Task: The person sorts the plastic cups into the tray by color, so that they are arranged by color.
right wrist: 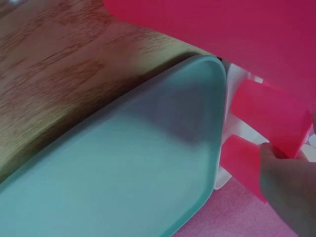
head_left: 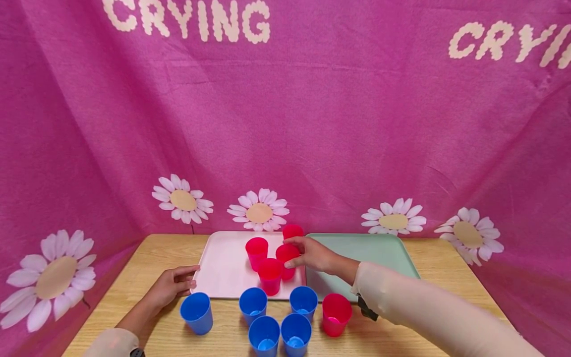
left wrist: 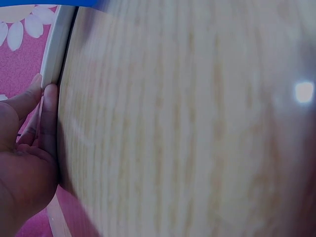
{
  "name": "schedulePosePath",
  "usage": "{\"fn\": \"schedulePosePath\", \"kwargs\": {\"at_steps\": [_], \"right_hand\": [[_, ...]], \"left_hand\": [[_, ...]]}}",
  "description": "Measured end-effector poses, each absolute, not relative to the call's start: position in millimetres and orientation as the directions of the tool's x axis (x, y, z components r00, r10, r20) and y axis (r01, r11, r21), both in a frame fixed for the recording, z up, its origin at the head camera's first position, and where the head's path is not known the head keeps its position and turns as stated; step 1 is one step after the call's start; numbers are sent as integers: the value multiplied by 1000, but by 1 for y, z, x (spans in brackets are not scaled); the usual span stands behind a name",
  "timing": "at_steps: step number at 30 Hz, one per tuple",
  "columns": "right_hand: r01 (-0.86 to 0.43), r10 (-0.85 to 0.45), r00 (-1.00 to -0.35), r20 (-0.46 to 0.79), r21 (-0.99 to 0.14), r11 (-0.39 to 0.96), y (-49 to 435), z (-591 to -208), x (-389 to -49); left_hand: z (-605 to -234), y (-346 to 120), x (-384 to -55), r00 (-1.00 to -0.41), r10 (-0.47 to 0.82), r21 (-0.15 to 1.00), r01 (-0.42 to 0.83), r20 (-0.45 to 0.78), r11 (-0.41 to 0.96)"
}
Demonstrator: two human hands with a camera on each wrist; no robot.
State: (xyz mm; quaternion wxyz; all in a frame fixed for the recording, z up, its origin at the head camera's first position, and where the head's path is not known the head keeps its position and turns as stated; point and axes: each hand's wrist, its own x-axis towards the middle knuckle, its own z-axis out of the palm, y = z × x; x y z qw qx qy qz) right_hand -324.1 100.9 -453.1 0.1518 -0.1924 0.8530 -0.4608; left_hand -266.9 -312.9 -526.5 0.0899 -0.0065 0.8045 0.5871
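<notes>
Fingers [head_left: 296, 240] and thumb [head_left: 294, 262] of the right hand [head_left: 317, 256] pinch 1 red plastic cup [head_left: 285, 253] near its rim, over the right side of the pale pink tray [head_left: 223, 265]; whether its base touches the tray I cannot tell. About it are 3 upright cups of the same colour on that tray: the rear red cup [head_left: 292, 229] partly behind the hand, the left red cup [head_left: 256, 256], and the front red cup [head_left: 270, 280], which overlaps the grasped cup in the head view.

The left hand [head_left: 167, 287] has relaxed, fairly straight digits, their tips touching the tray's left edge. Near it stands a lone blue cup [head_left: 197, 313] on the wooden table [head_left: 153, 248].

Along the tray's near side, 4 more blue cups stand upright in 2 rows of 2: the back-left blue cup [head_left: 253, 305], the back-right blue cup [head_left: 304, 301], the front-left blue cup [head_left: 264, 338] and the front-right blue cup [head_left: 296, 335]. Right of them is a table-top red cup [head_left: 336, 317]. A mint green tray [head_left: 366, 253] lies just beside the pink tray, under the right wrist. Magenta cloth [head_left: 330, 124] with daisies hangs behind.
</notes>
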Motion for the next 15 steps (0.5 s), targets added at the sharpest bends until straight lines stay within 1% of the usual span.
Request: {"fn": "schedulePosePath", "kwargs": {"at_steps": [5, 8, 12, 15], "right_hand": [[-187, -465, -881, -86, -840, 510, 101, -453, -324], [-186, -468, -880, -83, -845, 501, 103, -450, -321], [-198, -490, -870, -61, -865, 461, 109, -445, -319], [-208, -504, -863, -46, -875, 436, 117, -443, -316]], "left_hand": [[-526, -313, -268, -985, 93, 943, -112, -148, 312], [-527, -314, -267, -984, 113, 947, -98, -139, 307], [-528, -315, -267, -983, 140, 951, -76, -123, 300], [-527, -314, -267, -983, 124, 949, -90, -132, 304]]}}
